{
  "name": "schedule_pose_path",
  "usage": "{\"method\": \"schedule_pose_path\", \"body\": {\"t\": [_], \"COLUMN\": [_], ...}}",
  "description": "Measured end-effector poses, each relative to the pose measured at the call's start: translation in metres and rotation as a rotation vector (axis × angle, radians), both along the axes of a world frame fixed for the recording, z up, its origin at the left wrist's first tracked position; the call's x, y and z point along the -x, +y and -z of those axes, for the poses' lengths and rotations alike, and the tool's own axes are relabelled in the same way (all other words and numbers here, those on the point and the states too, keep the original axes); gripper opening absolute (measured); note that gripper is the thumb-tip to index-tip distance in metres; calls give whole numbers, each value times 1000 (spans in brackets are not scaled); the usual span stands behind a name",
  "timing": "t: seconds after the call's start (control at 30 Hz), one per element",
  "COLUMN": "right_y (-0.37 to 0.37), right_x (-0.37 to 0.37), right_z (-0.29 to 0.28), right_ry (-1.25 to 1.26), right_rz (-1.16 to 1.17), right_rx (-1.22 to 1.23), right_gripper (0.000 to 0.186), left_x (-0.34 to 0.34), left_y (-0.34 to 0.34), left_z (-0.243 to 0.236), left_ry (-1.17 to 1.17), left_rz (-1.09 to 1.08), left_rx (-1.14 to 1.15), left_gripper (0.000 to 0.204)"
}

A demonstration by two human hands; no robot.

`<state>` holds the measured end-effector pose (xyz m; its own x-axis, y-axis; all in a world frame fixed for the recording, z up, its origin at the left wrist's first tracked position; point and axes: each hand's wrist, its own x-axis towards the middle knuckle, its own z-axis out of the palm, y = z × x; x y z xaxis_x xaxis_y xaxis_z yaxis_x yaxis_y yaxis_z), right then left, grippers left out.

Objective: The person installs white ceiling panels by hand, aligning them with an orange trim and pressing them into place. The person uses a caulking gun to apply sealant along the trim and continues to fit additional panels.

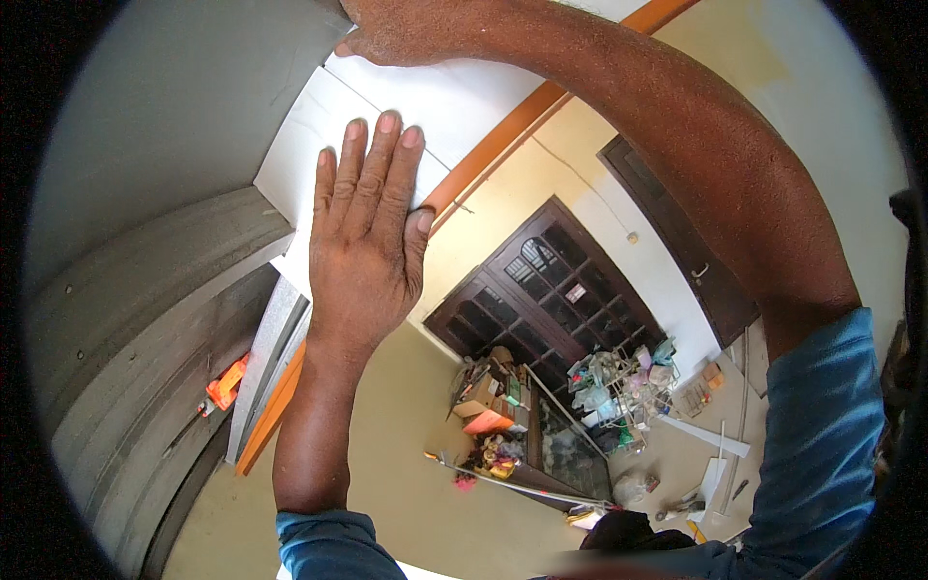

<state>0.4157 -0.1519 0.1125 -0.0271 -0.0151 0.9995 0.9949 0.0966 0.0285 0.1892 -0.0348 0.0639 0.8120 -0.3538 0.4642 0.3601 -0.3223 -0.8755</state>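
My left hand lies flat on a white panel overhead, fingers straight and slightly apart. My right hand reaches across the top to the panel's upper part, by a grey curved surface; its fingers are partly cut off and hard to make out. An orange-brown trim strip runs along the panel's right side. Below left of the panel are a grey metal strip and an orange tool.
Far below are dark double doors, another dark door, stacked boxes, a rack of bagged clutter, and loose strips and tools on the floor. Stepped grey surfaces fill the left side.
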Motion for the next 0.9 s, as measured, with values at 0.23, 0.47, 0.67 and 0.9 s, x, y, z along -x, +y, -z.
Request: {"method": "schedule_pose_path", "body": {"t": [0.23,0.47,0.67,0.9], "right_y": [-12,-20,-2,-4], "right_x": [6,8,6,5], "right_z": [-6,20,-3,-8], "right_ry": [33,-85,-19,20], "right_rz": [-14,126,240,145], "right_rx": [44,-14,70,118], "right_gripper": [39,43,49,51], "left_x": [0,4,5,5], "left_y": [5,14,16,14], "left_z": [6,9,11,12], "left_ry": [-22,22,25,-2], "left_rz": [16,71,78,30], "left_rx": [-16,-51,-67,-108], "left_gripper": [61,59,63,56]}}
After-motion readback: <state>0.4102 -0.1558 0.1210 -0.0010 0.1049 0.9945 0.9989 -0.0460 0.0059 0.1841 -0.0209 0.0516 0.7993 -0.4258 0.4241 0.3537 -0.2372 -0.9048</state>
